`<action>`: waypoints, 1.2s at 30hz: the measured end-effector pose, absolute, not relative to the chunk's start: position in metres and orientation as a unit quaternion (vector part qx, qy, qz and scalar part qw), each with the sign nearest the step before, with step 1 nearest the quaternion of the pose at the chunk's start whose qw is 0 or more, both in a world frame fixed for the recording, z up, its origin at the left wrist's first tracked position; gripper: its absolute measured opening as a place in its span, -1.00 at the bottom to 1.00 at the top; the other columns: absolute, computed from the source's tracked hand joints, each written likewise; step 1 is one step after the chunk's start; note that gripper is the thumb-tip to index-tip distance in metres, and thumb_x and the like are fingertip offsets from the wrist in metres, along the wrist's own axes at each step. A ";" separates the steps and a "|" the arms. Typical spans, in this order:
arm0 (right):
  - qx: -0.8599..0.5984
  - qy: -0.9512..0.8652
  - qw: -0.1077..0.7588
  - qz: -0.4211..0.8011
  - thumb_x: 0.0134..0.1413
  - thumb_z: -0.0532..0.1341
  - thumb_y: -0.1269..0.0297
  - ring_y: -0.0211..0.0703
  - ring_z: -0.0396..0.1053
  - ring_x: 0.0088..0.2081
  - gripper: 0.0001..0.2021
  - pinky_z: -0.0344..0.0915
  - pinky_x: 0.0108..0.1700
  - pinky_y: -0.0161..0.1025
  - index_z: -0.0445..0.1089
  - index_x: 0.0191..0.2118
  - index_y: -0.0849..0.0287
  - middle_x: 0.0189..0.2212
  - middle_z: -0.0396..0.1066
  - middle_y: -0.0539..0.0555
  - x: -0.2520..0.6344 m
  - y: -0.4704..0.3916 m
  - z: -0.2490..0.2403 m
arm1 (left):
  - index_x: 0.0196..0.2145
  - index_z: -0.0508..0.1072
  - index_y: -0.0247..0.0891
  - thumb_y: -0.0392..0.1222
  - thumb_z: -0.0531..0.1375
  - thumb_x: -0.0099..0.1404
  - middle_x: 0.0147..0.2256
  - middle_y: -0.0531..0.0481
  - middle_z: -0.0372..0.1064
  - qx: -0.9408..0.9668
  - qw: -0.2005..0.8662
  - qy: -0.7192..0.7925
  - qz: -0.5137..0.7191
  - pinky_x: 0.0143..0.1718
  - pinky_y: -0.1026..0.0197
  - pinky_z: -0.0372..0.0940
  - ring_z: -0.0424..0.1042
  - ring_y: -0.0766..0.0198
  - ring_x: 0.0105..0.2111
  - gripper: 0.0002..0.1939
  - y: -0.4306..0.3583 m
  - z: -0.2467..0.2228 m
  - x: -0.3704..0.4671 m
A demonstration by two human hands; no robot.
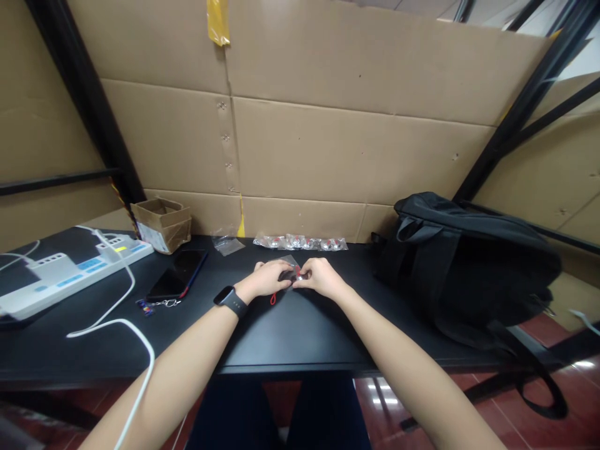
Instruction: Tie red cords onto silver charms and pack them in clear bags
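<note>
My left hand (267, 278), with a black watch on its wrist, and my right hand (323, 278) meet over the middle of the black table. Between them is a small clear plastic bag (287, 259); the fingers of both hands are closed on it. Something dark with red and silvery parts shows at the fingertips, too small and covered to name. A red cord loop (273, 299) hangs out below my left fingers. Beyond the hands, a row of small clear packets (300, 242) with red and silvery contents lies along the cardboard wall.
Left of the hands are an empty-looking clear bag (229, 244), a phone (177, 275) with a keychain, and an open cardboard box (164, 224). A white power strip (79, 275) with a trailing cable (140, 337) lies further left. A black backpack (478, 269) fills the right side.
</note>
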State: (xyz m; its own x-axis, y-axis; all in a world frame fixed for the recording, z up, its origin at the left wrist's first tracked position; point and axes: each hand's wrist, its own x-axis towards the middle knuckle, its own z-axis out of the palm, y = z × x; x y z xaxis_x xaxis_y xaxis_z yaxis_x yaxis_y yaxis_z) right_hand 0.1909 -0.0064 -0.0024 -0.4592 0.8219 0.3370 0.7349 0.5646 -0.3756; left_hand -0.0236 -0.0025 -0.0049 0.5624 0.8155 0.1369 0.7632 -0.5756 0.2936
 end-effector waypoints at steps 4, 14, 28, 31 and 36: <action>-0.445 -0.858 0.237 0.095 -0.05 0.46 0.07 -0.17 0.43 -0.42 -0.74 0.21 -0.35 -0.30 0.59 -0.41 0.18 -0.44 0.54 0.09 0.195 -0.010 0.003 | 0.17 0.41 0.03 0.04 0.15 0.33 0.23 -0.03 0.34 0.880 0.102 0.445 0.127 0.15 -0.07 0.21 0.27 -0.02 0.24 -0.53 -0.002 -0.006 -0.025; -0.372 -0.883 0.251 0.134 0.10 0.35 0.36 -0.20 0.46 -0.35 -0.86 0.34 -0.25 -0.30 0.63 -0.21 0.15 -0.25 0.54 0.12 0.204 -0.009 0.002 | 0.18 0.41 0.04 0.01 0.15 0.33 0.25 -0.02 0.30 0.881 0.101 0.444 0.128 0.16 -0.11 0.20 0.26 -0.02 0.25 -0.53 -0.004 -0.005 -0.023; -0.407 -0.861 0.296 0.074 0.10 0.34 0.41 -0.27 0.40 -0.39 -0.91 0.27 -0.30 -0.35 0.58 -0.40 0.16 -0.34 0.49 0.06 0.183 -0.004 -0.016 | 0.17 0.43 0.06 0.00 0.20 0.31 0.25 0.02 0.32 0.884 0.096 0.437 0.135 0.20 -0.06 0.19 0.26 0.02 0.26 -0.53 -0.004 0.000 -0.025; -0.452 -0.839 0.296 0.064 0.06 0.40 0.31 -0.26 0.36 -0.40 -0.89 0.22 -0.32 -0.35 0.49 -0.42 0.15 -0.38 0.44 0.02 0.182 -0.005 -0.014 | 0.18 0.41 0.05 -0.02 0.21 0.31 0.26 0.01 0.30 0.884 0.097 0.436 0.137 0.21 -0.03 0.18 0.26 0.04 0.26 -0.52 -0.004 0.000 -0.025; -0.507 -0.809 0.296 0.029 -0.02 0.45 0.21 -0.27 0.28 -0.41 -0.72 0.09 -0.36 -0.36 0.32 -0.36 0.12 -0.36 0.38 -0.05 0.175 -0.011 -0.010 | 0.19 0.41 0.03 -0.02 0.24 0.28 0.28 0.04 0.28 0.888 0.098 0.424 0.147 0.24 0.00 0.17 0.25 0.04 0.27 -0.48 -0.004 0.001 -0.025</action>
State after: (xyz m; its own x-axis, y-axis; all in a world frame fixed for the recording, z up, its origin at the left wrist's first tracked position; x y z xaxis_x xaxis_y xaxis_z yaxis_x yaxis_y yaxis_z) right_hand 0.1753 -0.0109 -0.0098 -0.3107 0.8377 0.4492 0.8036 0.4839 -0.3466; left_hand -0.0254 -0.0043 0.0013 0.5969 0.7825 0.1773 0.7249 -0.6206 0.2990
